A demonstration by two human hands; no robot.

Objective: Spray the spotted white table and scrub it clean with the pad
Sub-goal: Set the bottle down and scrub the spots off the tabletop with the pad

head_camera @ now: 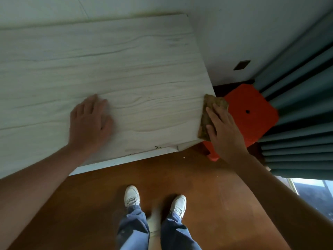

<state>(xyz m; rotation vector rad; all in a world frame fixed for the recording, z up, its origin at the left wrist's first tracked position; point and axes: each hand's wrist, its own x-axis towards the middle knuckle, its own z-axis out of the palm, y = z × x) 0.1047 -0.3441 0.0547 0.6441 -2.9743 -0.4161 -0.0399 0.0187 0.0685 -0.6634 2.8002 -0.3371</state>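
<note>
The left hand [91, 121] lies flat on the near part of the table [108, 60], fingers loosely spread; use it as the brace. The right hand [223, 130] presses the pad [214, 103] under straight fingers at the table's right edge, where the pad partly overhangs above the orange stool [252, 112]. Draw the pad inward under even pressure, overlapping strokes across the dark specks [148, 96], then toward the far side.

White table [108, 60] carries left hand [91, 121], pad [213, 102] at edge.
</note>
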